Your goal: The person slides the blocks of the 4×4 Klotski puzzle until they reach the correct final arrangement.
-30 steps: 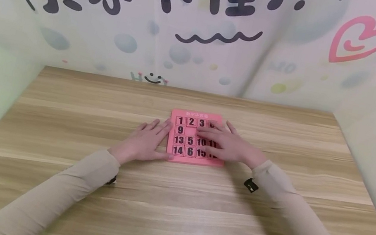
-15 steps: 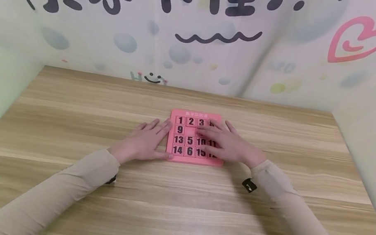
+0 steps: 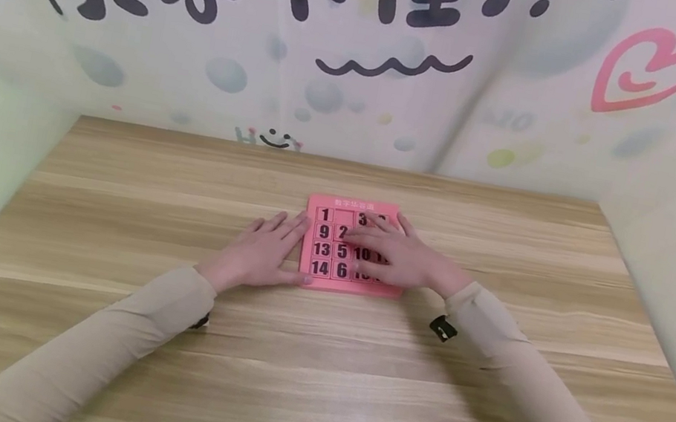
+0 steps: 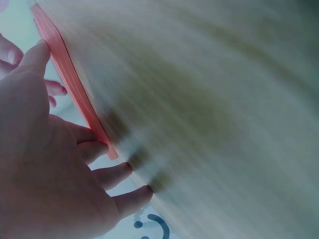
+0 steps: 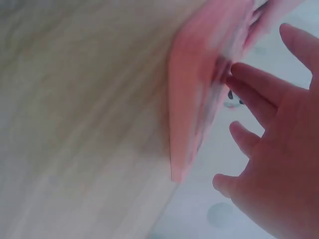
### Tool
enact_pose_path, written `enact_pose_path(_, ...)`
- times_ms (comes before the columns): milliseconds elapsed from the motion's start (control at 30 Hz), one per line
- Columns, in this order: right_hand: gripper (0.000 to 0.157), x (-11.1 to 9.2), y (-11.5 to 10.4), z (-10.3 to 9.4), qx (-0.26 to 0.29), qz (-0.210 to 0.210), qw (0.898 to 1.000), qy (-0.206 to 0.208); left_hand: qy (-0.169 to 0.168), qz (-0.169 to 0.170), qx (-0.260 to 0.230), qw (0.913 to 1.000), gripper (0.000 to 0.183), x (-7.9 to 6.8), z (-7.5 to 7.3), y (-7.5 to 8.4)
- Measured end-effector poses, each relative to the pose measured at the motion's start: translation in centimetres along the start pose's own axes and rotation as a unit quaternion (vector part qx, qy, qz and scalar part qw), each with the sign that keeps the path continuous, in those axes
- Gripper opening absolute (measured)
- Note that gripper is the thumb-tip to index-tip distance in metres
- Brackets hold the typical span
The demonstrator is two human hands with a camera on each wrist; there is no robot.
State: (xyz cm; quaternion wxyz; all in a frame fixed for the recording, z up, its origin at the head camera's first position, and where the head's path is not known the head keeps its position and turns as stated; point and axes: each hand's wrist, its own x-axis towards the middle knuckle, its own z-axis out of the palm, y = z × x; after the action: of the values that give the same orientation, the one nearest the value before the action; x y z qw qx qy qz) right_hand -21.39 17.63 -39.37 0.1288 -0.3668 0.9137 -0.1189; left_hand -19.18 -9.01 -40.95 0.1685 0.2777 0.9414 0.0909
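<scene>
A pink number slide puzzle (image 3: pixel 347 290) lies flat on the wooden table, its black-numbered tiles facing up. The gap in its tiles is in the top row, between 1 and 3. My left hand (image 3: pixel 259 254) rests along the puzzle's left side, fingers extended and thumb at the near corner; in the left wrist view the thumb (image 4: pixel 37 55) touches the pink side wall. Over the right half of the tiles my right hand (image 3: pixel 407 257) spreads its fingers, with a fingertip at the tile marked 2 (image 3: pixel 342 231). That hand hides several tiles in the right columns.
The wooden table (image 3: pixel 307 387) reaches back to a white wall (image 3: pixel 165 75) printed with large dark characters and coloured dots. Side panels flank the table left and right. A black wrist strap piece (image 3: pixel 443 328) shows below the right sleeve.
Tile 2 has slid down from the top row into the second-row gap, leaving the gap above it. My right hand has shifted slightly left; the left hand has stayed put.
</scene>
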Motion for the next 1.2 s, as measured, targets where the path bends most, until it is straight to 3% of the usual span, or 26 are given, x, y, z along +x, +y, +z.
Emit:
enact_pose_path(167, 0.058, 0.1, 0.7, -0.1, -0.021, 0.06, 0.998, 0.013, 0.0, 0.001, -0.002, 1.0, 0.097, -0.2, -0.2, 0.1)
enact_pose_path(267, 0.061, 0.3, 0.9, 0.1, -0.024, 0.073, 0.997, 0.008, 0.0, 0.0, -0.001, 1.0, 0.097, -0.3, -0.2, 0.1)
enact_pose_path(533, 0.062, 1.3, 0.4, 0.4, 0.0, 0.042, 0.999, 0.003, -0.002, -0.003, 0.003, 1.0, 0.097, -0.2, -0.2, 0.0)
enact_pose_path(867, 0.052, -1.6, 1.1, 0.0, -0.01, 0.019, 1.0, 0.016, -0.001, -0.001, 0.0, 1.0, 0.098, -0.1, -0.2, 0.1)
enact_pose_path(1200, 0.056, -1.0, 1.4, 0.1, -0.024, 0.027, 0.999, 0.001, -0.001, -0.005, -0.005, 1.0, 0.099, -0.2, -0.3, 0.2)
